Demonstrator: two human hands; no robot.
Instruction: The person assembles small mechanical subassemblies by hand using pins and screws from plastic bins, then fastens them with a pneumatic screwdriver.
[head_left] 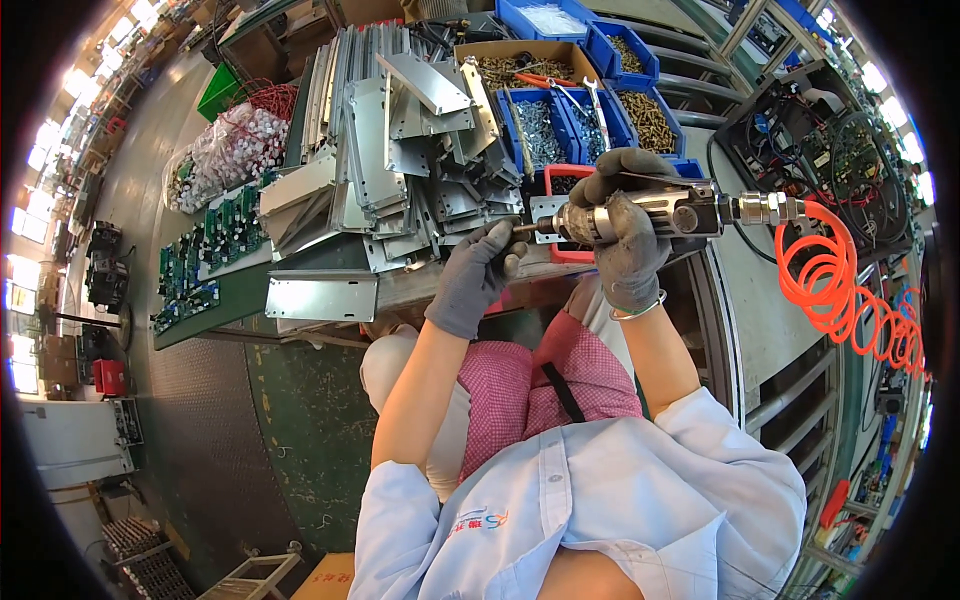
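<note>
A metal air screwdriver lies level in my right hand, its fingers wrapped round the body and its bit pointing left. Its fitting at the right end joins a coiled orange-red air hose. My left hand, in a grey glove like the right one, is closed in a pinch at the tip of the bit. Whatever small piece those fingertips hold is hidden. Just behind the bit, a red-handled frame stands on the bench edge. Stacked bent sheet-metal brackets lie left of and beyond my left hand.
Blue bins of screws and a cardboard box of brass-coloured fasteners stand at the back. One flat metal plate sits at the bench's front edge. Green circuit boards lie left; an opened electronic unit stands right.
</note>
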